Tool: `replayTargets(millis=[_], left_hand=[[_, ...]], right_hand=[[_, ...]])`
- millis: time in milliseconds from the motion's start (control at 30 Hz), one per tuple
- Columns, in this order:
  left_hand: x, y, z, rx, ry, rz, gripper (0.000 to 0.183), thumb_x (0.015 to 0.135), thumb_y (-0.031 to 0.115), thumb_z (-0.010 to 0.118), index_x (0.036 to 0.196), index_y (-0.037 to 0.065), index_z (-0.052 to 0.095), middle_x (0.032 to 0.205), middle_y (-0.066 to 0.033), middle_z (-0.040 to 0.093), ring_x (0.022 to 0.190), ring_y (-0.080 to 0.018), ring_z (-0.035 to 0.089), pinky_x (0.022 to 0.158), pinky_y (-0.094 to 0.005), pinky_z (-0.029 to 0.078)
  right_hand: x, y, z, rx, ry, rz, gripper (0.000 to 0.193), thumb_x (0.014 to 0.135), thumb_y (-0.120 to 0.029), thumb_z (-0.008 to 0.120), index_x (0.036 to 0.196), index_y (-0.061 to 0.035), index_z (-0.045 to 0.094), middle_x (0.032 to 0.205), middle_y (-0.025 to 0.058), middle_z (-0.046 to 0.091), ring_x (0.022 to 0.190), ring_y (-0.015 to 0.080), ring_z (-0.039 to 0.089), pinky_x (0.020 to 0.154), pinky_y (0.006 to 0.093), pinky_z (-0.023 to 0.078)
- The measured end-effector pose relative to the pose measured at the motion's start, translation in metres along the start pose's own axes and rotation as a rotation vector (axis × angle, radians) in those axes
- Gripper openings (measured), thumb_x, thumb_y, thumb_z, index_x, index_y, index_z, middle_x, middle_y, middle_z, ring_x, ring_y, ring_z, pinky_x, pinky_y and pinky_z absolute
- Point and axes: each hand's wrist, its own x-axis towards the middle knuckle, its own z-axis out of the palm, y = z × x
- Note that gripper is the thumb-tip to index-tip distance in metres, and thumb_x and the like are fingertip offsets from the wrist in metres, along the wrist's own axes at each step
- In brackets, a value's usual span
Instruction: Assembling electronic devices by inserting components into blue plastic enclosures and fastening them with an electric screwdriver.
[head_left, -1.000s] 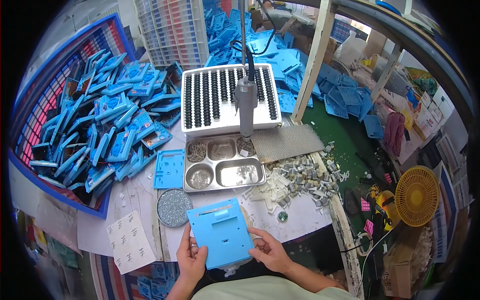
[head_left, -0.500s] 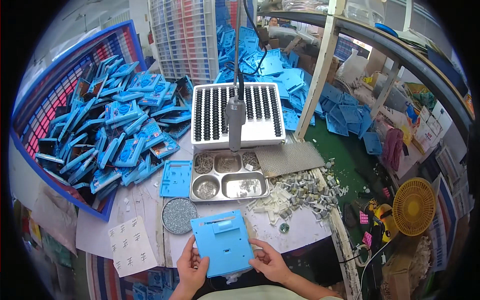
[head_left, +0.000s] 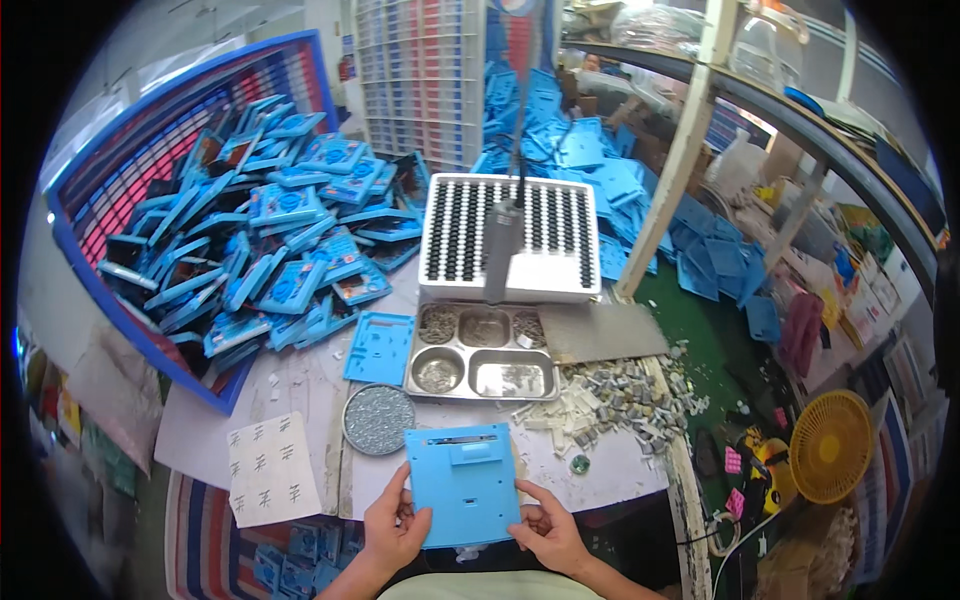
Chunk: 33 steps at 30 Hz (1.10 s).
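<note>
Head view: your left hand (head_left: 392, 528) and right hand (head_left: 545, 533) grip the blue panel (head_left: 465, 482); next likely needs the hanging screwdriver (head_left: 500, 250).

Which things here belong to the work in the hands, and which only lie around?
In hand: blue plastic panel, held by left hand and right hand.

Lying around: metal compartment tray, round dish of screws, yellow fan, paper sheet.

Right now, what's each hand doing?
Left hand: closed on the left edge of the blue plastic panel.
Right hand: gripping the panel's lower right edge.
</note>
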Motion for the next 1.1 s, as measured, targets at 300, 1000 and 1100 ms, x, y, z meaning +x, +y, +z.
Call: replayTargets(millis=[300,1000,1100], left_hand=[[-0.008,0.003,0.000,0.035,-0.051,-0.085,0.069,0.085,0.005,0.069,0.146,-0.006,0.038,0.077,0.0016,0.053,0.061,-0.0033,0.045,0.057,-0.0183,0.040],[-0.002,-0.012,0.006,-0.022,0.057,-0.028,0.057,0.085,0.001,0.064,0.137,-0.006,0.043,0.073,-0.0006,0.055,0.060,-0.0030,0.044,0.056,-0.0173,0.037],[-0.002,-0.013,0.007,-0.066,0.069,-0.029,0.056,0.086,0.001,0.064,0.138,-0.006,0.042,0.074,-0.0005,0.056,0.062,-0.0028,0.045,0.057,-0.0171,0.037]], right_hand=[[-0.011,0.011,-0.001,-0.002,0.066,-0.026,0.067,0.092,0.000,0.064,0.150,-0.0066,0.032,0.085,0.0038,0.062,0.067,0.0057,0.053,0.060,0.0195,0.045],[0.003,0.011,-0.006,-0.102,-0.015,-0.003,0.071,0.093,-0.003,0.064,0.153,-0.0068,0.027,0.077,-0.0009,0.055,0.065,0.0035,0.048,0.059,0.0181,0.038],[0.004,0.007,-0.004,-0.021,0.005,0.006,0.070,0.093,-0.001,0.063,0.153,-0.0075,0.028,0.082,0.0005,0.058,0.066,0.0044,0.049,0.060,0.0186,0.040]])
